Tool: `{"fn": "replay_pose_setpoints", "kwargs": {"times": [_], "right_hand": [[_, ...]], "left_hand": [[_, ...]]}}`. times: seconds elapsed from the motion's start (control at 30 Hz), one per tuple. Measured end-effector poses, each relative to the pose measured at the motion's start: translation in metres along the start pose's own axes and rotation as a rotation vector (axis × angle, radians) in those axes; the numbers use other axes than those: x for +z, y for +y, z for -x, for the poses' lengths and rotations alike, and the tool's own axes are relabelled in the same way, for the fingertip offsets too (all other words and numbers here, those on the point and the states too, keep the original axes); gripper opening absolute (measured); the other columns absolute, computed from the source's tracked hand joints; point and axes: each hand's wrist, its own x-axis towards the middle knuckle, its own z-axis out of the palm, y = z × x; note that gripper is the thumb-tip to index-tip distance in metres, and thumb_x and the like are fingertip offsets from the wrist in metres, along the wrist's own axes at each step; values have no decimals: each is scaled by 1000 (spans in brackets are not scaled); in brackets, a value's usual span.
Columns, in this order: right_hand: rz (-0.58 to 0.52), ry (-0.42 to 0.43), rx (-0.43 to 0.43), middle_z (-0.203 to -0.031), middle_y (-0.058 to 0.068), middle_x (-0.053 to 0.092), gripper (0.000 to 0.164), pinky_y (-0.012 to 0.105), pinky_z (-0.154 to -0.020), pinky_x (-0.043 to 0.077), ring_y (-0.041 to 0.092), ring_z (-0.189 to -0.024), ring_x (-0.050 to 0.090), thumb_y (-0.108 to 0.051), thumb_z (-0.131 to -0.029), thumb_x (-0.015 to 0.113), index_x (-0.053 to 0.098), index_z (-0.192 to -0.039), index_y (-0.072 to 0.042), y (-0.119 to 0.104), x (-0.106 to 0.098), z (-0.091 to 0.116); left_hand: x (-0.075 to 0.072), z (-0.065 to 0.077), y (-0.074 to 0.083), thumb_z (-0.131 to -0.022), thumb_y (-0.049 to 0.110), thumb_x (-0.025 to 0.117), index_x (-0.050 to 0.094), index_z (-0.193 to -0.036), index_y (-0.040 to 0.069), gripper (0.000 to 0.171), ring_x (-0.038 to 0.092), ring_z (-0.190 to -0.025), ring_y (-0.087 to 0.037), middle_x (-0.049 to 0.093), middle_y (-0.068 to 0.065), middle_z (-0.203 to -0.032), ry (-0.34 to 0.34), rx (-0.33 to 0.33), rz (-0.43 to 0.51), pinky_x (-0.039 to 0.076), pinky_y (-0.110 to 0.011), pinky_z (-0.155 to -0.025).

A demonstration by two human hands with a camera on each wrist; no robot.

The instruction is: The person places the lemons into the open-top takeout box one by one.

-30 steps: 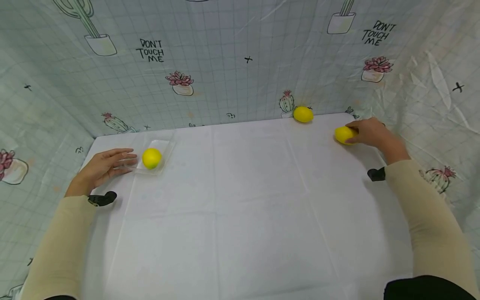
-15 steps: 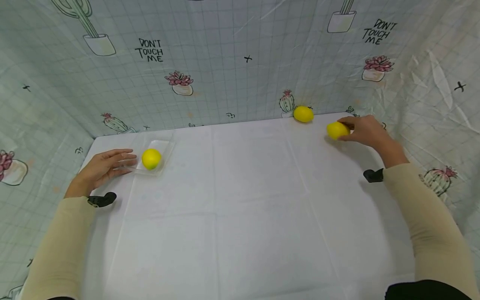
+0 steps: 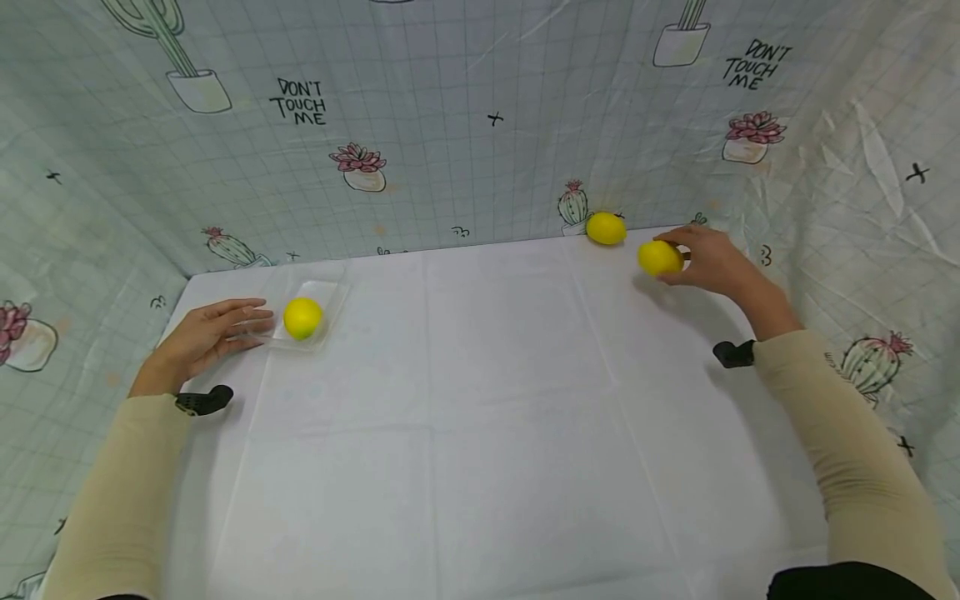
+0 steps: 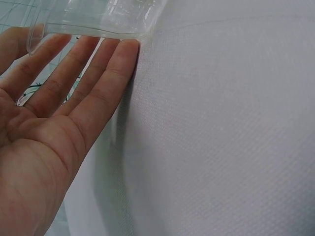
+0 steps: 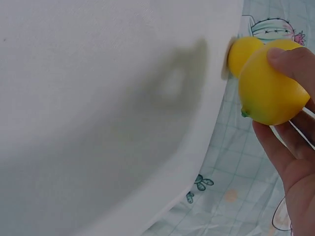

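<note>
My right hand (image 3: 712,262) pinches a yellow lemon (image 3: 660,258) between thumb and fingers, raised over the table by the back right corner. In the right wrist view, the lemon (image 5: 270,88) shows a green stem end, and the hand's shadow falls on the cloth. A second lemon (image 3: 606,228) lies at the back edge, just left of the held one. At the left, a clear plastic container (image 3: 330,321) holds a third lemon (image 3: 303,318). My left hand (image 3: 213,333) has its fingers extended, with fingertips (image 4: 129,46) against the container's side.
A white cloth (image 3: 517,417) covers the table. Patterned fabric walls (image 3: 465,150) rise along the back and both sides, close behind the lemon at the back edge.
My right hand has moved left with its lemon, closer to the lemon at the back edge. The left hand and the container have stayed in place.
</note>
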Motion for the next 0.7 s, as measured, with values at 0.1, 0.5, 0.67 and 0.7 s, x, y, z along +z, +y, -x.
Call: {"fn": "replay_pose_setpoints", "kwargs": {"times": [0.1, 0.5, 0.67, 0.7], "right_hand": [[-7, -26, 16, -136, 29, 56, 65, 62, -97, 49, 46, -115, 57, -19, -89, 79, 50, -144, 1, -6, -2, -1], [-9, -30, -11, -132, 28, 61, 68, 59, -98, 49, 40, -113, 60, -21, -90, 79, 49, -147, 0, -32, -1, -11], [-35, -10, -36, -131, 27, 62, 67, 58, -100, 51, 39, -114, 61, -20, -88, 81, 52, -144, 0, -43, 2, -15], [-41, -7, -44, -131, 27, 63, 66, 57, -99, 51, 39, -113, 62, -20, -88, 81, 52, -144, 0, -45, 2, -15]], "left_hand": [[0, -1, -1, -106, 21, 56, 44, -153, 7, 50, 68, -115, -12, 69, 3, -129, 0, 3, 7, 60, -33, -91], [-2, -1, -3, -106, 21, 56, 42, -154, 7, 52, 68, -115, -11, 69, 4, -129, -6, -3, -2, 59, -32, -92], [-2, -1, -1, -105, 23, 57, 44, -154, 8, 52, 68, -115, -11, 69, 5, -129, 3, -11, -17, 59, -32, -92], [-2, 0, -1, -105, 23, 57, 44, -154, 8, 52, 68, -115, -10, 69, 5, -129, 3, -12, -23, 59, -32, -92]]}}
